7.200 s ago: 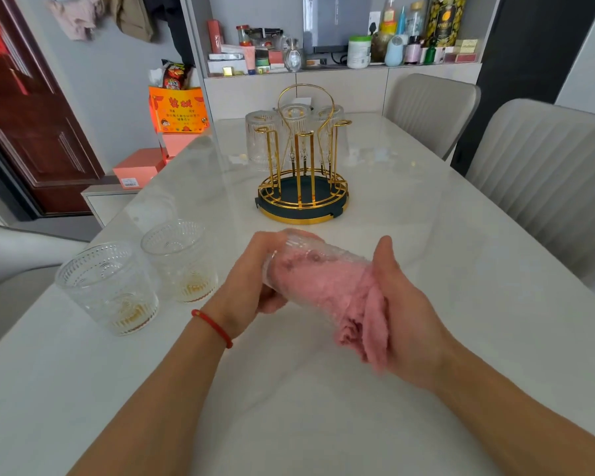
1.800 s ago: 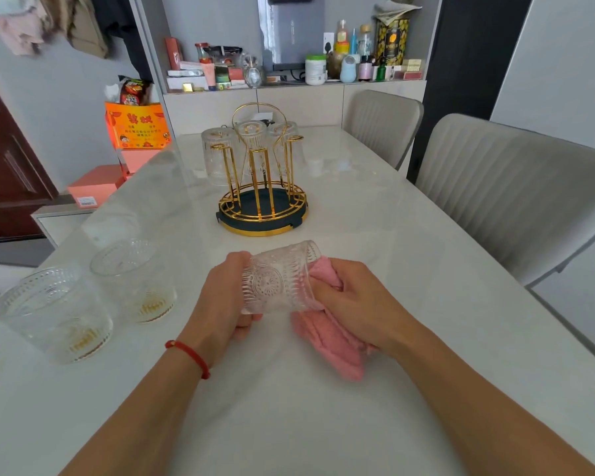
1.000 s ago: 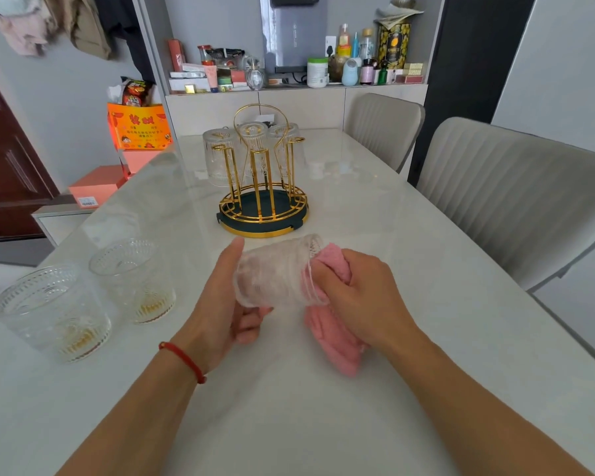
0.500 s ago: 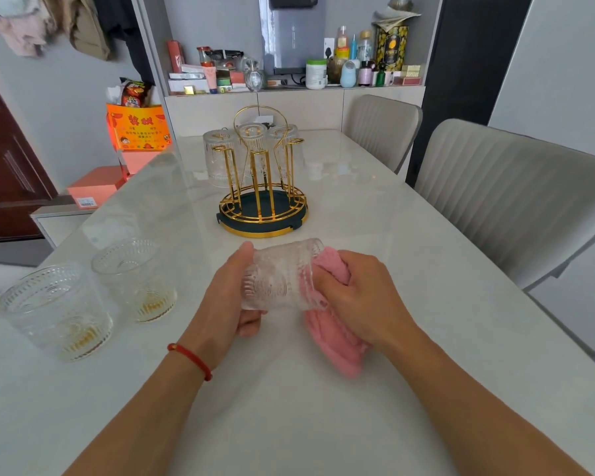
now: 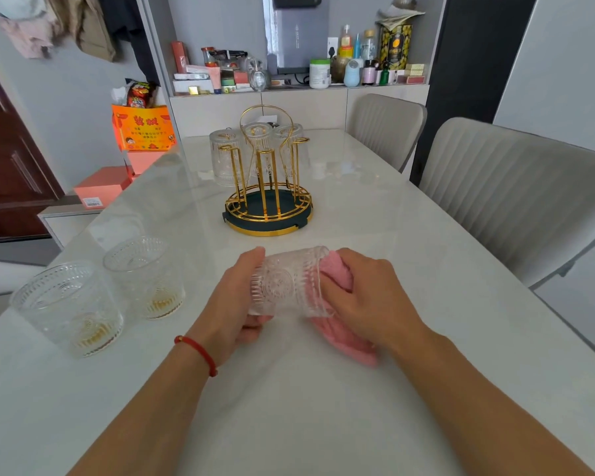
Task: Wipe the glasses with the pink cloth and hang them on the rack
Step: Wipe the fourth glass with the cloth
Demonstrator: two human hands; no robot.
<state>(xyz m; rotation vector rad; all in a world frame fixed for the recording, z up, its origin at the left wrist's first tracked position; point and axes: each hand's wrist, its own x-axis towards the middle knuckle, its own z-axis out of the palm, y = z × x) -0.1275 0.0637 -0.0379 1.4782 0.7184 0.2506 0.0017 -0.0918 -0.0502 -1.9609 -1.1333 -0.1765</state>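
A: Setting: pale marble table (image 5: 323, 407), cluttered shelf behind, two grey chairs on the right side.

B: Grip?

A: Left hand (image 5: 236, 304) clenched round the base end of a patterned glass (image 5: 282, 281), held on its side above the table. Right hand (image 5: 364, 297) grasps the pink cloth (image 5: 344, 334), bunched and pushed into the glass mouth; the cloth's tail hangs below the wrist.

B: Step?

A: Wiping the inside, I'd judge. Next: pull the cloth clear, turn the glass mouth down and hook it on a free gold arm of the rack (image 5: 268, 201), which stands just beyond the hands.

B: Rack load?

A: Three glasses (image 5: 225, 159) hanging on it, as far as I can tell. Two more glasses (image 5: 69, 310) stand upright at the left, unwiped by the look of them.

B: Change from half a second ago?

A: Little. Same hold, cloth similarly deep; the pattern on the glass seems slightly turned. Seven seconds ago, the cloth filled most of the glass.
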